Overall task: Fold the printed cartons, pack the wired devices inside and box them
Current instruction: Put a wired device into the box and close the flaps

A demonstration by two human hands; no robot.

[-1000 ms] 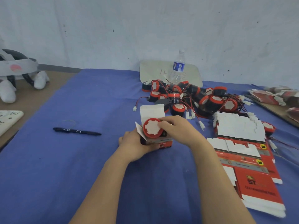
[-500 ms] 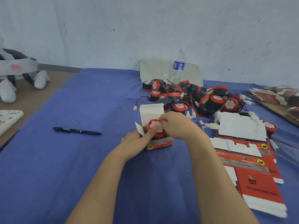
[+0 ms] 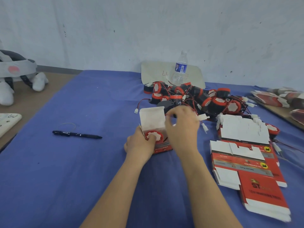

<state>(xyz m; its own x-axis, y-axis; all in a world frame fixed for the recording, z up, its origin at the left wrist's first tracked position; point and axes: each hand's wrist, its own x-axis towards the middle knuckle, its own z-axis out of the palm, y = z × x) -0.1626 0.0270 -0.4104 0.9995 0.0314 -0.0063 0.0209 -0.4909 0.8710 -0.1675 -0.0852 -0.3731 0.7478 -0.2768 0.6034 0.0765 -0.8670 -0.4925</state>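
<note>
Head view: at the centre of the frame the left hand [image 3: 139, 143] grips an erected carton [image 3: 162, 148] from its left side. It stands on the blue tabletop [image 3: 82, 178], and the thumb presses on the white face of the red-rimmed device [image 3: 154, 136] sitting in its open mouth. The white lid flap [image 3: 151, 119] stands upright on the carton's far edge, its hinge running left to right across the frame. The right hand [image 3: 182, 127] hovers just right of that flap with fingers curled. It is blurred, so I cannot tell whether it pinches a wire or nothing. Closing probably comes next: the flap has to swing down toward the viewer over the device, and the right hand is the nearer one to do it.

A second ago the device stood proud of the mouth with the right fingers on it. Now it sits lower inside, and the right hand has lifted off up and to the right. Loose devices [image 3: 197, 96] and flat cartons [image 3: 246, 162] wait at the right.
</note>
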